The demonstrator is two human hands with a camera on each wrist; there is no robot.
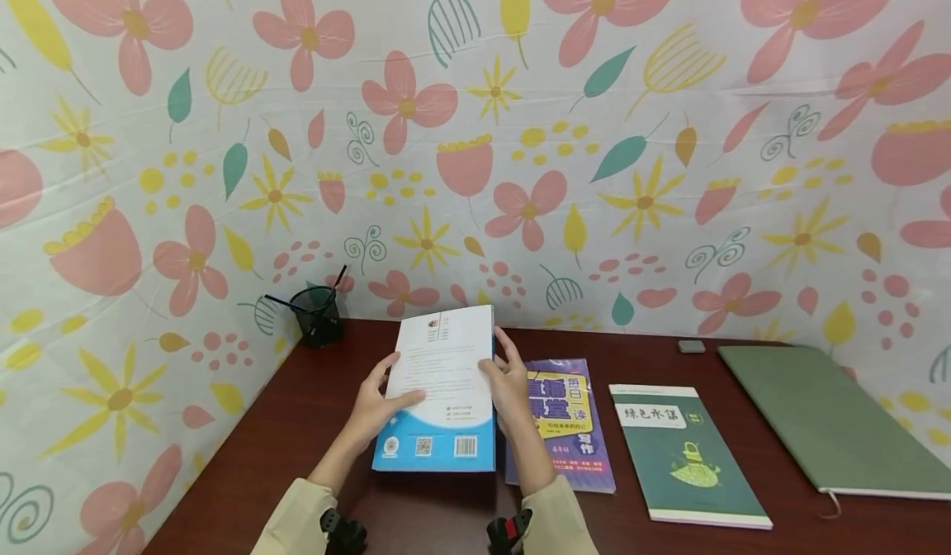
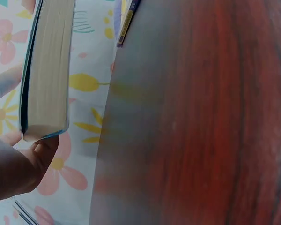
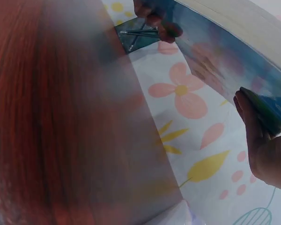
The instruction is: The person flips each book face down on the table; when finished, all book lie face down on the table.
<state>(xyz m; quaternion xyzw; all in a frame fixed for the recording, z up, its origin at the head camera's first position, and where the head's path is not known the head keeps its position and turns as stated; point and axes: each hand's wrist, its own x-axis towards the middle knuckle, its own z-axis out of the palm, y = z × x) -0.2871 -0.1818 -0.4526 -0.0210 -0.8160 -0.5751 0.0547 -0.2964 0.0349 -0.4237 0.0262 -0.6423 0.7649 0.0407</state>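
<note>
A thick book (image 1: 446, 373) with a white and blue cover is held up over the dark table, tilted, its side with QR code and barcode facing me. My left hand (image 1: 376, 402) grips its left edge, thumb on the cover. On the opposite edge, my right hand (image 1: 511, 388) holds it, also with the thumb over the cover. From the left wrist, the closed page block (image 2: 49, 65) shows beside the left hand (image 2: 18, 166). The right wrist view has the glossy blue underside (image 3: 215, 51) of the book, with the right hand (image 3: 267, 150) at its lower corner.
A purple book (image 1: 568, 439) lies just right, partly behind my right hand. Farther right are a green book (image 1: 687, 464) and a large green notebook (image 1: 839, 423). A small grey object (image 1: 691, 346) sits at the back. A black mesh pen holder (image 1: 318, 320) stands back left.
</note>
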